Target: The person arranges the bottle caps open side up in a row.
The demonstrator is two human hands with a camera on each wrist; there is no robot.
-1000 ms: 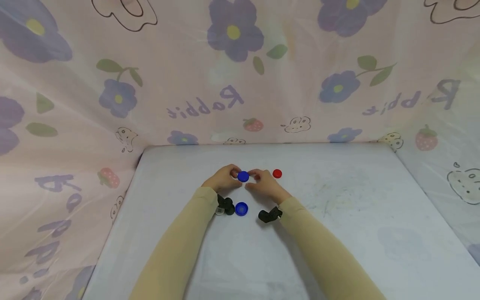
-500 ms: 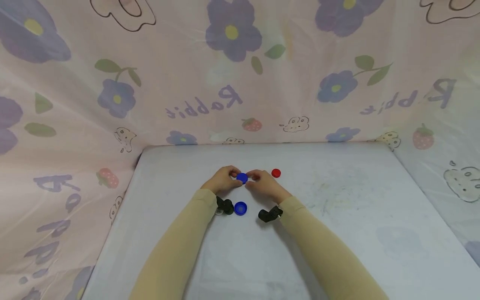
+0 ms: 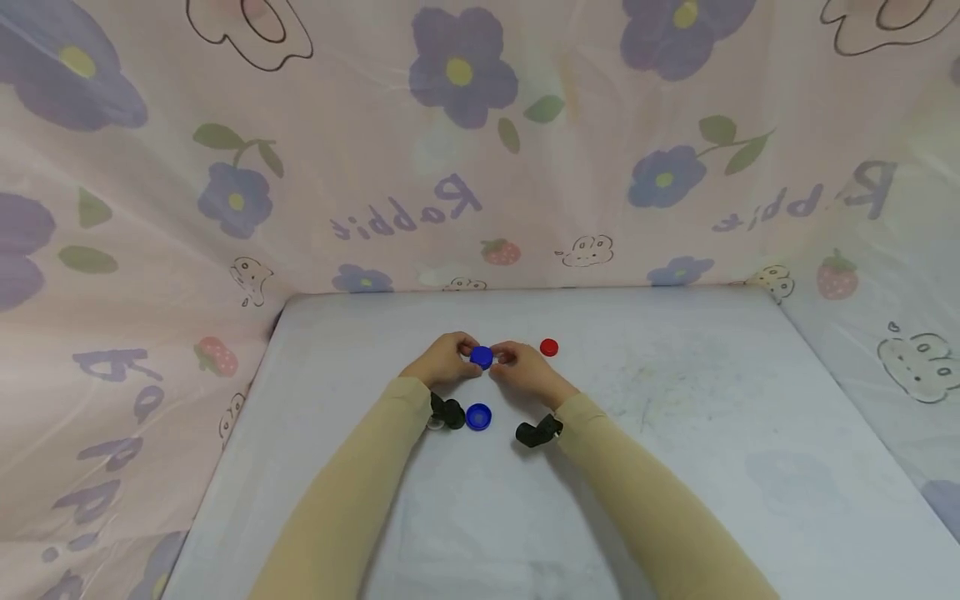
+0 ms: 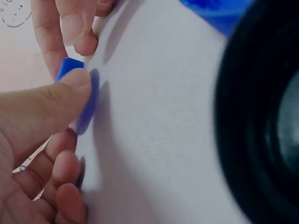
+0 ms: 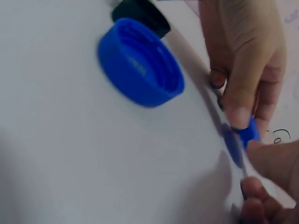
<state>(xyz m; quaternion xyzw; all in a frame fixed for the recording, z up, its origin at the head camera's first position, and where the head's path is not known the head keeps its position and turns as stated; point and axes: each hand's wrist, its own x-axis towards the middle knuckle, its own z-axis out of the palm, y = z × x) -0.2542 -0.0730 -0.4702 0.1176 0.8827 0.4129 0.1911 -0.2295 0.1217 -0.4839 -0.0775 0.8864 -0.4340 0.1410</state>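
Note:
Both hands meet over the middle of the white table (image 3: 675, 400) and pinch one small blue cap (image 3: 482, 357) between their fingertips. My left hand (image 3: 452, 359) holds its left side, and its thumb covers part of the blue cap (image 4: 88, 105) in the left wrist view. My right hand (image 3: 516, 362) holds the right side, with a fingertip of the other hand on the cap's edge (image 5: 249, 132). A second blue cap (image 3: 478, 416) lies open side up on the table (image 5: 140, 70) just in front of the hands. To the right of the right hand lies a red cap (image 3: 549, 347).
Black wrist cameras (image 3: 450, 412) (image 3: 536, 432) hang under both beige sleeves, close to the loose blue cap. Floral cloth walls (image 3: 465, 183) rise behind and on both sides of the table.
Both hands keep the blue cap pinched in the same spot; only the head view has drifted slightly.

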